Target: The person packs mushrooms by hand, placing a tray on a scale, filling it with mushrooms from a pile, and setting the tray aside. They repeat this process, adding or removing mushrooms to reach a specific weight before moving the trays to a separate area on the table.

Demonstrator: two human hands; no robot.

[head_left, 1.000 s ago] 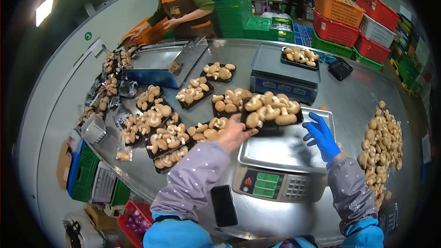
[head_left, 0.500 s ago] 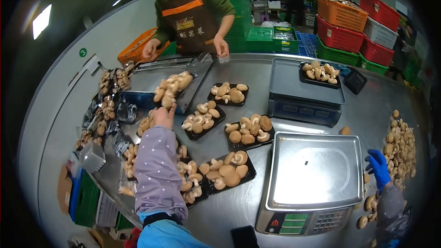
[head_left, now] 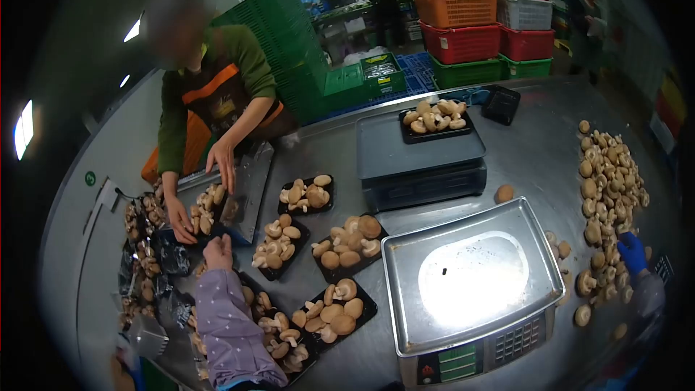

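Observation:
My bare left hand point(head_left: 218, 253), in a purple sleeve, is just short of the wrapping machine. Its fingers are loosely bent and apart, and nothing shows in them. Just beyond it, a black tray of mushrooms point(head_left: 208, 207) lies on the machine between a co-worker's hands point(head_left: 226, 161). My right hand point(head_left: 633, 253), in a blue glove, is on the right side of the loose mushroom pile point(head_left: 607, 181); its fingers blend together against the mushrooms, so I cannot tell their grip. Filled trays of mushrooms point(head_left: 349, 246) lie between my left arm and the steel-topped scale point(head_left: 470, 275).
A second scale point(head_left: 420, 152) carries a mushroom tray point(head_left: 436, 117), with an empty black tray point(head_left: 501, 105) behind it. Wrapped mushroom packs point(head_left: 145, 246) lie at the left edge. Stacked crates point(head_left: 463, 43) stand behind the table. A lone mushroom point(head_left: 504, 193) lies between the scales.
My left hand has let go of the mushroom tray, now on the machine. The co-worker has leaned in with both hands around it. My right hand has moved onto the pile. The view has turned right.

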